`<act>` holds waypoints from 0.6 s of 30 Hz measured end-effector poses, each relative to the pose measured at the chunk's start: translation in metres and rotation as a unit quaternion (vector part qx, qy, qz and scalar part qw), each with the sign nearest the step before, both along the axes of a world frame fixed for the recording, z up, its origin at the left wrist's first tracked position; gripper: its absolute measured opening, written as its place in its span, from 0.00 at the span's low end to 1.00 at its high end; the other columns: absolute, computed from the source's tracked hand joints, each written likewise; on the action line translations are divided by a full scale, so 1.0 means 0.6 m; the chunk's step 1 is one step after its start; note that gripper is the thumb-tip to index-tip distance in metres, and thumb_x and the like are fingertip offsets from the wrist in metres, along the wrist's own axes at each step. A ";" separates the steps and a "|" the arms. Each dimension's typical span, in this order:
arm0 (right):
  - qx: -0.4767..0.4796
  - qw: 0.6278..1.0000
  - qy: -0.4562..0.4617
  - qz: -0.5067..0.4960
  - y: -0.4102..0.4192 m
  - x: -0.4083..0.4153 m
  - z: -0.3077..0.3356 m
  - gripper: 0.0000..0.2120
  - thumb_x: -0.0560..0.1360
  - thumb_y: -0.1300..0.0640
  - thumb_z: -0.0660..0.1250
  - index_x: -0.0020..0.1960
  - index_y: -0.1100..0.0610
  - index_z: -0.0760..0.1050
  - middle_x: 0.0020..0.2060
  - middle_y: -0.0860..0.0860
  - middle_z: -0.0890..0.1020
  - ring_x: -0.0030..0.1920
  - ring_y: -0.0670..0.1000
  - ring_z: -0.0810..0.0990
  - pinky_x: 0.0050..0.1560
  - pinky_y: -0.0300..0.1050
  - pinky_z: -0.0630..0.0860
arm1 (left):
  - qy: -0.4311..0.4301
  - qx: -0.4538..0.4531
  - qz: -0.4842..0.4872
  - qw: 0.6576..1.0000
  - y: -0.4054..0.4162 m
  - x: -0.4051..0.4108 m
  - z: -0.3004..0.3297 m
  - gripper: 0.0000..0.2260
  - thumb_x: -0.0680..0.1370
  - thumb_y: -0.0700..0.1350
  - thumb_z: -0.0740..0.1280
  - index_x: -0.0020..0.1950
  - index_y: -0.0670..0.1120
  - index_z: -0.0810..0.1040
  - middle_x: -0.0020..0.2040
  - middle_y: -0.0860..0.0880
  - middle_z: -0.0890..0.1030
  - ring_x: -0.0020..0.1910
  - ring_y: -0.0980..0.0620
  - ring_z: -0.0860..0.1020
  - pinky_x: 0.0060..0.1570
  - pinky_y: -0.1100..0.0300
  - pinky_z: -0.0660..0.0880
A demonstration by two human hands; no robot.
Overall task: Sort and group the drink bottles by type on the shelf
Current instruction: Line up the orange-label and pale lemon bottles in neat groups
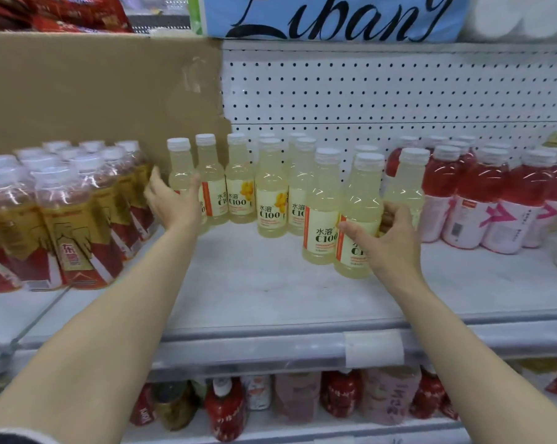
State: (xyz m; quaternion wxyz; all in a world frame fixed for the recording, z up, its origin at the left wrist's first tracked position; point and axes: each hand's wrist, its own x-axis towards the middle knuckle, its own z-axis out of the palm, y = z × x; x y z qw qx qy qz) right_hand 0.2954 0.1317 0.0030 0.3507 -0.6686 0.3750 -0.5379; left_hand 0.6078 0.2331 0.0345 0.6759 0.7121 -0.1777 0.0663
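Several pale yellow C100 lemon drink bottles (270,190) stand in the middle of the white shelf (254,283). My left hand (171,200) reaches to the leftmost yellow bottle (179,165), fingers apart and curved around its lower part, between it and the shrink-wrapped pack. My right hand (386,235) wraps around the front yellow bottle (362,200) at its label, with another yellow bottle (408,184) just behind the fingers. Red drink bottles (482,200) with white-pink labels stand grouped at the right.
A shrink-wrapped pack of gold-and-red bottles (62,219) fills the left of the shelf, with a cardboard sheet (94,91) behind it. White pegboard (399,91) backs the shelf. A lower shelf holds mixed red and pink bottles (302,398).
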 end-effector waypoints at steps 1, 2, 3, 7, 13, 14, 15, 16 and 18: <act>0.000 1.000 -0.003 0.001 0.000 0.001 -0.002 0.33 0.64 0.49 0.84 0.63 0.50 0.71 0.56 0.43 0.81 0.56 0.45 0.82 0.59 0.49 0.80 | 0.030 0.015 -0.028 0.999 0.004 0.014 -0.002 0.39 0.76 0.58 0.73 0.81 0.49 0.60 0.78 0.45 0.65 0.77 0.44 0.64 0.75 0.45 0.63; 0.002 1.000 -0.008 0.002 0.000 0.001 -0.002 0.32 0.65 0.50 0.84 0.63 0.49 0.71 0.56 0.43 0.81 0.56 0.44 0.81 0.59 0.48 0.80 | 0.052 0.029 -0.058 0.997 0.008 0.023 -0.004 0.39 0.76 0.57 0.73 0.82 0.49 0.59 0.78 0.46 0.66 0.77 0.44 0.65 0.74 0.45 0.65; 0.004 1.000 -0.013 0.002 0.000 0.002 -0.003 0.32 0.65 0.50 0.84 0.63 0.49 0.71 0.56 0.42 0.81 0.55 0.43 0.81 0.58 0.47 0.79 | 0.060 0.039 -0.086 0.994 0.012 0.028 -0.006 0.36 0.77 0.56 0.73 0.81 0.49 0.62 0.76 0.46 0.70 0.75 0.44 0.68 0.71 0.46 0.68; -0.001 1.000 -0.017 -0.001 -0.002 0.006 -0.006 0.31 0.65 0.49 0.83 0.62 0.47 0.70 0.54 0.39 0.80 0.54 0.40 0.81 0.58 0.46 0.79 | 0.043 0.059 -0.097 0.993 0.018 0.035 -0.011 0.30 0.75 0.51 0.77 0.73 0.47 0.70 0.66 0.46 0.79 0.65 0.45 0.77 0.59 0.52 0.74; -0.013 1.000 -0.012 -0.009 -0.009 0.010 -0.012 0.32 0.66 0.47 0.83 0.63 0.48 0.70 0.55 0.42 0.81 0.54 0.42 0.81 0.58 0.47 0.79 | 0.056 0.110 -0.191 0.974 0.012 0.040 -0.013 0.30 0.69 0.54 0.81 0.68 0.50 0.75 0.59 0.50 0.82 0.58 0.47 0.80 0.61 0.46 0.77; -0.015 1.000 -0.011 -0.009 -0.009 0.010 -0.013 0.31 0.66 0.48 0.83 0.63 0.48 0.70 0.55 0.42 0.81 0.54 0.42 0.81 0.58 0.47 0.79 | 0.065 0.109 -0.224 0.966 0.008 0.033 -0.011 0.29 0.70 0.51 0.80 0.68 0.50 0.76 0.56 0.51 0.82 0.58 0.47 0.80 0.61 0.47 0.77; -0.015 1.000 -0.011 -0.008 -0.009 0.009 -0.013 0.31 0.66 0.48 0.83 0.63 0.48 0.70 0.56 0.43 0.81 0.55 0.42 0.81 0.58 0.46 0.79 | 0.069 0.107 -0.254 0.959 0.004 0.025 -0.008 0.27 0.71 0.48 0.79 0.68 0.49 0.76 0.52 0.52 0.81 0.57 0.47 0.80 0.60 0.49 0.77; -0.016 1.000 -0.011 -0.007 -0.009 0.008 -0.014 0.31 0.67 0.48 0.83 0.64 0.48 0.70 0.56 0.43 0.81 0.55 0.42 0.81 0.57 0.45 0.78 | 0.066 0.105 -0.275 0.953 -0.002 0.017 -0.005 0.25 0.72 0.46 0.78 0.67 0.49 0.76 0.51 0.53 0.81 0.57 0.47 0.80 0.59 0.50 0.77; -0.015 1.000 -0.012 -0.005 -0.008 0.007 -0.013 0.31 0.67 0.48 0.82 0.64 0.49 0.71 0.56 0.43 0.81 0.55 0.41 0.81 0.57 0.43 0.78 | 0.059 0.102 -0.294 0.949 -0.014 0.007 -0.004 0.22 0.73 0.45 0.78 0.66 0.49 0.77 0.51 0.53 0.82 0.58 0.47 0.80 0.61 0.48 0.78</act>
